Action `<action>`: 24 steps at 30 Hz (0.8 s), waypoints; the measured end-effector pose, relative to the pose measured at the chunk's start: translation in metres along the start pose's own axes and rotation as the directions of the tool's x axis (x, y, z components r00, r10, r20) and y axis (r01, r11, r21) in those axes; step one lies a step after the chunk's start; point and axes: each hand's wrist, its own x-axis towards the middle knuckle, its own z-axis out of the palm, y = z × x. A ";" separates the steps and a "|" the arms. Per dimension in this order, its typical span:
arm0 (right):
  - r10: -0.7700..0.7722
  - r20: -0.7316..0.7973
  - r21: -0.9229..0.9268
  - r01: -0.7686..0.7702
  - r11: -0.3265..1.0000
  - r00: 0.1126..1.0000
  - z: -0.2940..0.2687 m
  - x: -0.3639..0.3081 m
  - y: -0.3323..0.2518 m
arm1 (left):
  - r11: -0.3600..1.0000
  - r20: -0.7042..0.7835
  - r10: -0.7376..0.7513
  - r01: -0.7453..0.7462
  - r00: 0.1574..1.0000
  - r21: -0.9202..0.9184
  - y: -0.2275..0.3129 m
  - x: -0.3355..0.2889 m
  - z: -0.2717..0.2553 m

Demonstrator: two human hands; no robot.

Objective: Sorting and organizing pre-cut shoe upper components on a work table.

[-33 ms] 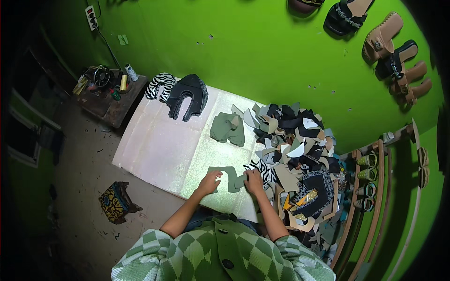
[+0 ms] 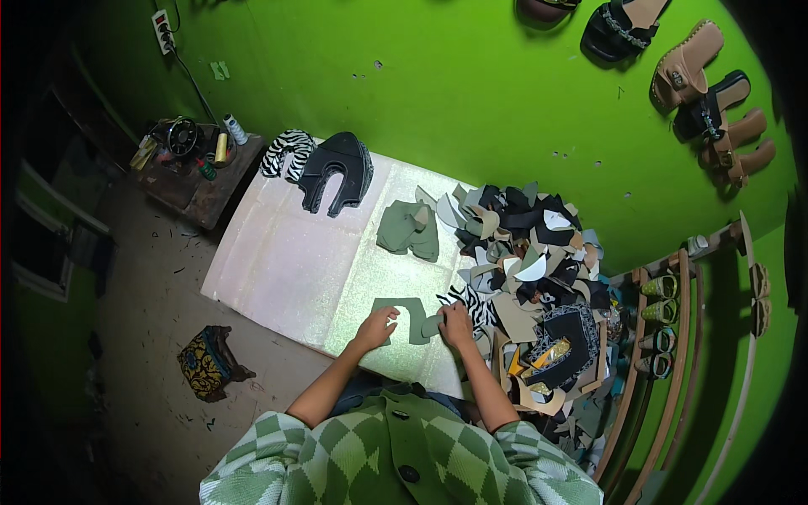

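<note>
A flat dark green U-shaped piece of shoe material (image 2: 412, 315) lies near the table's front edge. My left hand (image 2: 377, 325) rests on its left leg, thumb and fingers apart. By its right leg, my right hand (image 2: 455, 325) pinches the edge of a small rounded green piece (image 2: 431, 326), which touches or overlaps the U-shape. Farther back on the table sits a small stack of similar green pieces (image 2: 409, 229). Just past my right hand lies a zebra-striped scrap (image 2: 476, 308).
A heap of cut scraps (image 2: 530, 244) covers the table's right side, with a box of pieces (image 2: 603, 353) in front. Black U-shaped pieces (image 2: 341, 172) lie at the back left. A sewing machine (image 2: 183, 136) stands beyond the table (image 2: 278, 261). Sandals (image 2: 619, 34) hang on the green wall.
</note>
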 end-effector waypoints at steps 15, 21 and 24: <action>-0.193 0.136 0.625 0.067 0.777 0.972 -0.003 0.051 -0.030 | 0.864 -0.083 -0.257 0.190 0.963 -0.467 -0.006 0.031 -0.013; -0.022 0.061 0.791 -0.035 0.611 0.998 0.039 0.063 -0.008 | 0.935 -0.186 -0.352 0.351 0.917 -0.037 -0.008 0.037 -0.020; 0.003 -0.017 0.674 0.009 0.739 1.000 0.045 0.060 -0.016 | 0.933 -0.304 -0.354 0.358 0.885 -0.045 -0.018 0.030 -0.018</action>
